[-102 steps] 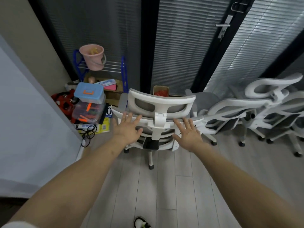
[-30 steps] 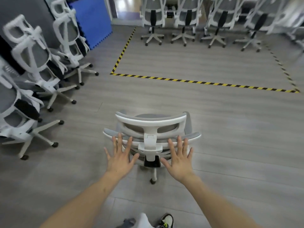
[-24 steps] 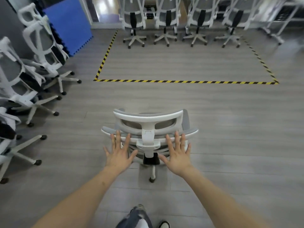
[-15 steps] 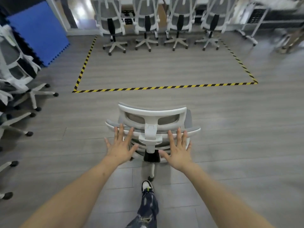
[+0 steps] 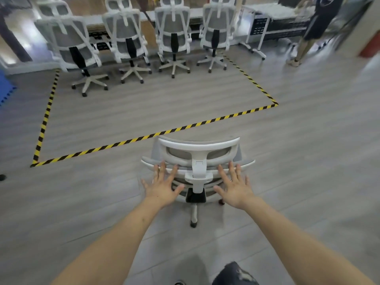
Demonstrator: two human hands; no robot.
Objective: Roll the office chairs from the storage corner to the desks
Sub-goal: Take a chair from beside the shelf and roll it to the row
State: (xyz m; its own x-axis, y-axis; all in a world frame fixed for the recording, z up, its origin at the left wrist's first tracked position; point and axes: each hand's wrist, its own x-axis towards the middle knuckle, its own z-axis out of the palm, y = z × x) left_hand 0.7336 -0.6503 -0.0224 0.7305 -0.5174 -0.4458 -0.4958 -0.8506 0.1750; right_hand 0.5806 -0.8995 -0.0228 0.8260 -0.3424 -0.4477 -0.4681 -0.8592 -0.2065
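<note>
Head view: a person's left hand and right hand press flat, fingers straight and spread, against the backrest of a white chair, one on each side of its spine; neither hand curls round anything. The chair stands on the grey floor just short of the striped tape, with four parked chairs well beyond the tape, along the desks (a bystander stands far right of the tape). Pushing evenly with both palms should keep the casters tracking straight; a lopsided shove would likely swing the chair off course.
</note>
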